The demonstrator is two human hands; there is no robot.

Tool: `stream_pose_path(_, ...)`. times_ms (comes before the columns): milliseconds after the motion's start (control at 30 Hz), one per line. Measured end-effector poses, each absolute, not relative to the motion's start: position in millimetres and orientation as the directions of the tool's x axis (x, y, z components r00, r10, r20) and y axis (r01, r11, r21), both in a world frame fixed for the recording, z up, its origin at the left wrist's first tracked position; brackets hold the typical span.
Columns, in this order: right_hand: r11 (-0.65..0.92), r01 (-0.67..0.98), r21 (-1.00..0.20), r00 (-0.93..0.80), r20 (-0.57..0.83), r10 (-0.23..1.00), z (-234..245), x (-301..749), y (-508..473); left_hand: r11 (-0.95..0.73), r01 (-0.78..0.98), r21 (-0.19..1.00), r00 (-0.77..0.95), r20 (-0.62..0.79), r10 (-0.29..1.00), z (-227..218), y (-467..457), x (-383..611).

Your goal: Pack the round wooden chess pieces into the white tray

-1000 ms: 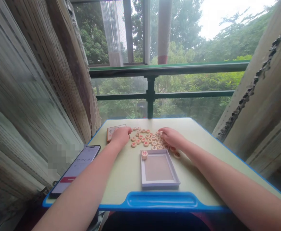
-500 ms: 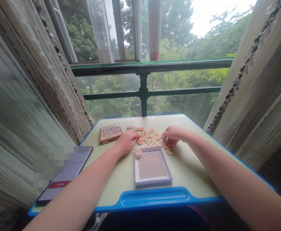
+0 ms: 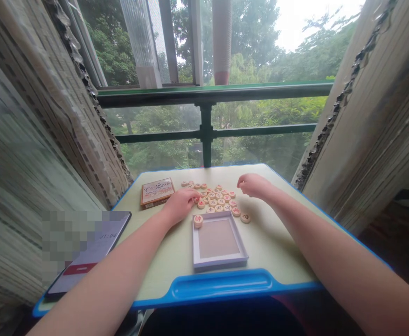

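Round wooden Chinese chess pieces (image 3: 212, 202) with red or dark characters lie in a cluster in the middle of the table. My left hand (image 3: 180, 205) rests at the cluster's left edge, its bent fingers closed on a red-marked piece (image 3: 196, 199). My right hand (image 3: 255, 185) hangs above the table, right of the pieces, with fingers curled together; whatever is in them is hidden. Just in front of the cluster lies a shallow white box tray (image 3: 194, 252). In its far left corner sits a piece marked 帥 (image 3: 197, 220). A dark-marked piece (image 3: 245, 218) lies right of the tray.
A box lid with Chinese writing (image 3: 157, 191) lies at the back left. Near the left edge is a tablet (image 3: 85, 261), its screen partly blurred out. The table (image 3: 277, 252) has a blue rim with a molded groove (image 3: 221, 285) in front. Curtains and a railing (image 3: 207, 135) stand around it.
My right hand has lifted off the right side of the pieces, uncovering the ones beneath it. My left hand has stayed by the left edge of the cluster. The view has shifted slightly.
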State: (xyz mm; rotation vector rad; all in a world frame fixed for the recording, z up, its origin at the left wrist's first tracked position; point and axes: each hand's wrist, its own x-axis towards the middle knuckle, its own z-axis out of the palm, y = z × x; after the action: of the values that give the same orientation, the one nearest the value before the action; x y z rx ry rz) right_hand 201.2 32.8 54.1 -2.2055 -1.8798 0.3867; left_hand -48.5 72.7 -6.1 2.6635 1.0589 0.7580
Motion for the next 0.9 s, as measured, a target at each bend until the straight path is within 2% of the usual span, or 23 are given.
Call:
stream_pose_path(67, -0.129, 0.948, -0.292, 0.15, 0.052, 0.987, 50, 204, 36, -0.73, 0.575, 0.37, 0.629, 0.37, 0.683, -6, 73, -49)
stream_pose_path(200, -0.003, 0.949, -0.316, -0.005, -0.025, 1.0, 40, 203, 38, -0.713, 0.558, 0.425, 0.636, 0.332, 0.696, -7, 73, -49)
stream_pose_path(333, 0.122, 0.955, -0.271, -0.124, 0.01, 0.992, 35, 199, 37, -0.7, 0.557, 0.447, 0.63, 0.322, 0.707, -8, 74, -50)
stream_pose_path(533, 0.023, 0.956, -0.291, -0.039, -0.047, 0.998, 41, 199, 36, -0.696, 0.563, 0.446, 0.622, 0.325, 0.712, -9, 76, -50)
stream_pose_path(667, 0.046, 0.956, -0.291, -0.066, -0.058, 0.996, 44, 198, 34, -0.711, 0.563, 0.421, 0.617, 0.358, 0.701, -8, 74, -49)
stream_pose_path(900, 0.074, 0.935, -0.347, -0.094, -0.042, 0.995, 41, 197, 35, -0.672, 0.587, 0.452, 0.606, 0.304, 0.735, -6, 70, -50)
